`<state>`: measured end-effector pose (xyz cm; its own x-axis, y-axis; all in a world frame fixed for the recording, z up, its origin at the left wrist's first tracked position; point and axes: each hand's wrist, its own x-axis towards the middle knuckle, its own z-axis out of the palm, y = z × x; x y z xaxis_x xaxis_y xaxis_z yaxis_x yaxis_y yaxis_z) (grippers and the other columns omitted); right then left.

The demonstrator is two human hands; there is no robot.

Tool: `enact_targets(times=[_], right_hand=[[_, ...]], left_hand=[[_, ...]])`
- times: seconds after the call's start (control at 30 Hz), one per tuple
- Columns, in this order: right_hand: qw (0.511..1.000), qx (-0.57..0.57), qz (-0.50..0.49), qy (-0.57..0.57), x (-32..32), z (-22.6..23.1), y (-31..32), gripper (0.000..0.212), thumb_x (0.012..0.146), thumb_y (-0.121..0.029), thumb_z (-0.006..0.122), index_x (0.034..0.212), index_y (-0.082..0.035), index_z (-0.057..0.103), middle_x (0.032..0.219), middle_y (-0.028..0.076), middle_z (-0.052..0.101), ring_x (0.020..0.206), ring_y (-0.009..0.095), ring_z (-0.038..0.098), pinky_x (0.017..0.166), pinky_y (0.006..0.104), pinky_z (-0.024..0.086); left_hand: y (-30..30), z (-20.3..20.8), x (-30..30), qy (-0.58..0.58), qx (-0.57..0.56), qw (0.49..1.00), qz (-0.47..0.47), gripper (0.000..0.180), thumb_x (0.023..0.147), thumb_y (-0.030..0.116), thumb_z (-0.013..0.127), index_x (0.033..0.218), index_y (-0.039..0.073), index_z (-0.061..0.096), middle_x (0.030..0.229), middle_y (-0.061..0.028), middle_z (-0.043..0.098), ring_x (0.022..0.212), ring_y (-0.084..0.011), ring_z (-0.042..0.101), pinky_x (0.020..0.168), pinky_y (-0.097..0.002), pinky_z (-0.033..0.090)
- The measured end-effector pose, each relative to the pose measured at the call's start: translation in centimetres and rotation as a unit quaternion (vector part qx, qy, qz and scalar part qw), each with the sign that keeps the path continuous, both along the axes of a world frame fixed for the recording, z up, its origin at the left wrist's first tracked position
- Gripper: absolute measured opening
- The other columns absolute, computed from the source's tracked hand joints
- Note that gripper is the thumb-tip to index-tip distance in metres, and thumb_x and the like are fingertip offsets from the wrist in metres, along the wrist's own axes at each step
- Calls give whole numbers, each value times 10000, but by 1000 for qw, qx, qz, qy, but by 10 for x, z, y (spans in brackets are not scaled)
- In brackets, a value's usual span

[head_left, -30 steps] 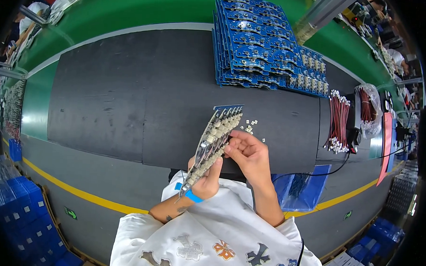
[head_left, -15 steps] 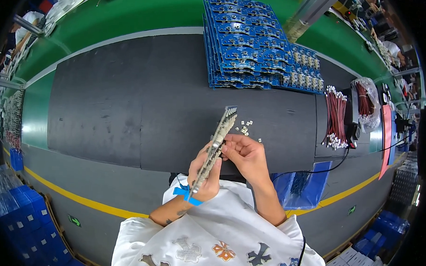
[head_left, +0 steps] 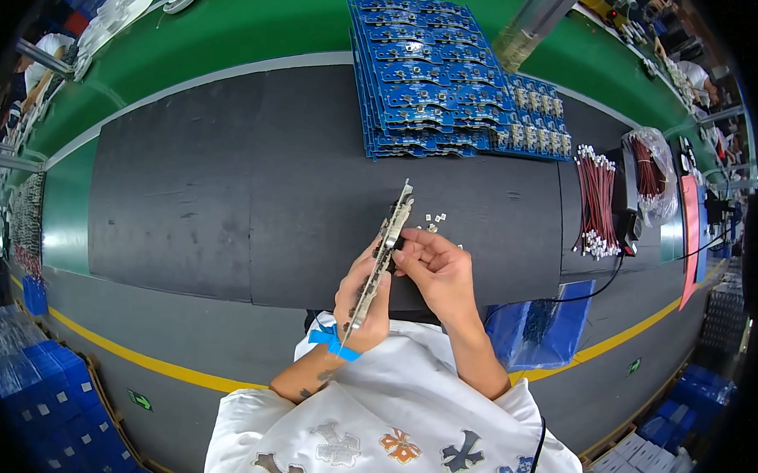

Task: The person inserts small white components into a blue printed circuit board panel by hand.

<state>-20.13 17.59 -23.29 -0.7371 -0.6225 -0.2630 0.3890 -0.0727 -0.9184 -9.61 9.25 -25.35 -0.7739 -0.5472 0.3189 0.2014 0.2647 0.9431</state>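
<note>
A circuit board panel (head_left: 388,244) stands on edge above the black mat, its face turned nearly away so only a thin profile with small parts shows. My left hand (head_left: 362,297), a blue band at its wrist, is closed round the panel's lower part. At the panel's right side, my right hand (head_left: 441,273) has thumb and forefinger pinched together close to the surface. Whatever lies between those fingertips is too small to make out. Just beyond that hand, several small white connectors (head_left: 435,219) lie loose on the mat, partly hidden by the fingers.
On the black mat (head_left: 177,202), a tall stack of blue circuit boards (head_left: 428,74) stands at the back, beside a metal post (head_left: 532,32). Red and black cable bundles (head_left: 596,204) lie at the right, near a plastic bag (head_left: 652,177). A blue bin (head_left: 540,332) sits below the near edge.
The panel has turned more edge-on, hiding the row of white parts seen before. My right fingers have stayed by its side. The whole view has shifted slightly.
</note>
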Motion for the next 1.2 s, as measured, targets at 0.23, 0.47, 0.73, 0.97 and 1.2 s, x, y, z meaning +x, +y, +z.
enact_targets(times=[0.23,0.47,0.73,0.97,1.2], right_hand=[[1000,9,-27,12,1,3,1,339,787,65,593,1111,81,495,828,58,588,743,101,580,670,225,509],[999,-44,-3,12,6,8,2,453,780,75,599,1192,82,410,826,89,579,769,138,581,689,260,509],[999,-19,14,-27,1,12,0,472,778,63,610,1197,78,393,810,75,584,728,106,576,637,232,505],[1000,-22,9,-3,-6,8,1,443,782,58,608,1179,77,412,820,80,584,748,110,579,643,234,510],[999,-36,6,-15,-6,5,-3,450,775,71,607,1178,81,407,838,86,576,770,123,581,654,234,515]], left_hand=[[3,8,-2,3,66,998,6,366,861,-22,487,1206,-75,378,1138,-169,502,1034,-189,507,897,-292,392],[-1,-4,4,16,71,994,-82,445,859,-50,425,1278,19,290,1308,-235,352,1180,-310,404,921,-384,388],[-1,-4,2,26,72,995,-62,441,859,-53,421,1281,-21,295,1297,-237,367,1160,-306,427,925,-376,385],[-2,0,-2,21,30,997,-68,426,859,-59,416,1273,-44,318,1293,-244,375,1086,-303,491,907,-369,403],[-3,-9,1,-22,2,996,-88,430,866,-55,376,1287,-54,286,1320,-263,334,1168,-328,429,965,-389,353]])
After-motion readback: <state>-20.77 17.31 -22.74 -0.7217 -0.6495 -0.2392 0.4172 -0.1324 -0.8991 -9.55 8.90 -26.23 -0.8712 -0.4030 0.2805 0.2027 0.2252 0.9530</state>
